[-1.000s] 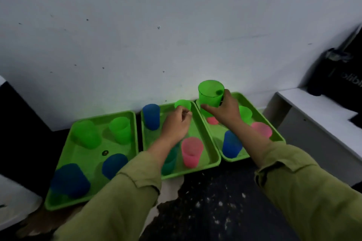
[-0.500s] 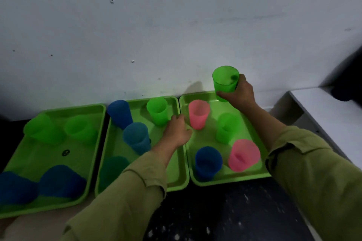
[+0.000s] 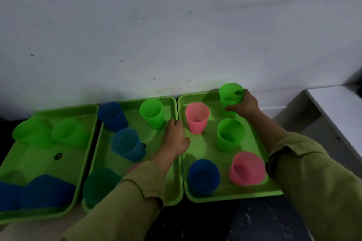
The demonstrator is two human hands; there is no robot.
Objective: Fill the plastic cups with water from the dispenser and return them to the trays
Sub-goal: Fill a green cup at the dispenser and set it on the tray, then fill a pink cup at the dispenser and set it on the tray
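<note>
Lowered green cup (image 3: 230,94), translucent, perhaps part-filled, in right hand (image 3: 244,104) grip

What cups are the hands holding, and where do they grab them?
The right hand grips a green cup round its side, near the top. The left hand holds no cup; it lies over the middle tray's rim.

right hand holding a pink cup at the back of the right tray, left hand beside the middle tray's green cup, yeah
No: the head view shows the right hand holding a green cup, not pink, at the back of the right tray. The rest holds.
</note>
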